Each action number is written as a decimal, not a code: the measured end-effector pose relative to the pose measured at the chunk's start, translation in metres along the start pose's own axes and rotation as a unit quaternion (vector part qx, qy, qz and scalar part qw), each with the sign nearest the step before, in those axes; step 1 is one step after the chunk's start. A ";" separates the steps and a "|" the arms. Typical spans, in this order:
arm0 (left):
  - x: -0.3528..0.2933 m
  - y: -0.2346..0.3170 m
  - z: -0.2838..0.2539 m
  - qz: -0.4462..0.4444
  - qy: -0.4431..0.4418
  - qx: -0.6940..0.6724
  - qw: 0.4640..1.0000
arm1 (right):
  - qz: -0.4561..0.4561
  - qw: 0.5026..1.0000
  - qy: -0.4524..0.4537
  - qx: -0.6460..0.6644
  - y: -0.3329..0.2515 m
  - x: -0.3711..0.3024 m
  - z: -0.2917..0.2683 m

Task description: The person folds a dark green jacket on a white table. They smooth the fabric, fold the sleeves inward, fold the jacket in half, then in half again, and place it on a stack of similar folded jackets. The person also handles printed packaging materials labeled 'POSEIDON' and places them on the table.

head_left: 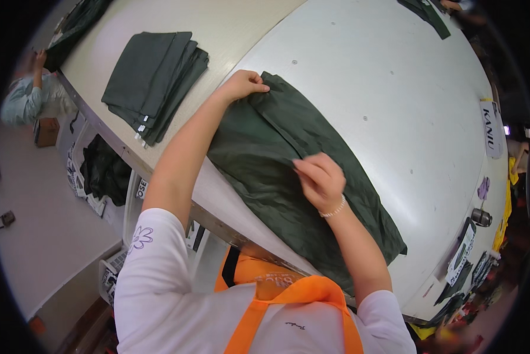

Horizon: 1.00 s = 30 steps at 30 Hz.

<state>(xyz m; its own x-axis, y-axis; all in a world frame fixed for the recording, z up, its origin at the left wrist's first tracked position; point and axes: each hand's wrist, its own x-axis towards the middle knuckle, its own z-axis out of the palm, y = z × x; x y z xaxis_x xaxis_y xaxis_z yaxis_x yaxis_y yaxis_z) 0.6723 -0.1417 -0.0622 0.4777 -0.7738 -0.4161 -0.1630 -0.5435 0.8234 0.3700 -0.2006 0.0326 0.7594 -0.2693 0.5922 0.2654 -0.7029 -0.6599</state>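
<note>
A dark green garment (300,194) of thin, slightly shiny cloth lies spread and creased on the work table in front of me; its exact kind cannot be made out. My left hand (241,86) pinches its far edge, near the top left corner. Over the middle of the cloth, my right hand (323,179) is closed with thumb and fingertips together on a fold of it, slightly blurred by motion. A bracelet of pale beads circles my right wrist. Left of my left forearm lies a stack of folded dark green garments (150,76) with small white labels at the near edge.
The pale table (359,76) curves away to the right, with a dark cylindrical container (482,217) and a white sign (491,128) along its far right side. Dark cloth (104,168) fills a bin below the left edge. Another person (29,97) handles dark cloth at far left.
</note>
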 end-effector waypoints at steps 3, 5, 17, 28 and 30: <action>-0.006 0.001 -0.016 0.018 -0.061 -0.082 0.995 | 0.150 0.984 0.095 -0.011 0.025 -0.001 0.014; -0.008 -0.005 -0.019 0.020 -0.082 -0.104 0.991 | 0.348 0.936 -0.032 0.029 0.040 0.009 0.029; -0.047 0.002 -0.062 0.060 0.152 -0.077 0.984 | 0.246 0.956 -0.131 -0.095 0.079 0.043 0.072; -0.264 -0.020 0.160 -0.171 0.277 -0.374 0.868 | 0.509 0.795 -0.327 -0.039 0.127 0.031 -0.065; -0.256 -0.013 0.171 -0.185 0.280 -0.456 0.824 | 0.540 0.771 -0.334 0.059 0.126 0.031 -0.068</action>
<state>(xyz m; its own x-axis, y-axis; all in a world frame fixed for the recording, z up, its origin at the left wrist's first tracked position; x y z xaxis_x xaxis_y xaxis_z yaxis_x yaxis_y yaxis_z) 0.4048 0.0076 -0.0323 0.7144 -0.2005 -0.6704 0.6778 -0.0396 0.7342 0.3869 -0.3423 -0.0010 0.7018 -0.2293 -0.6744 -0.7123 -0.2313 -0.6626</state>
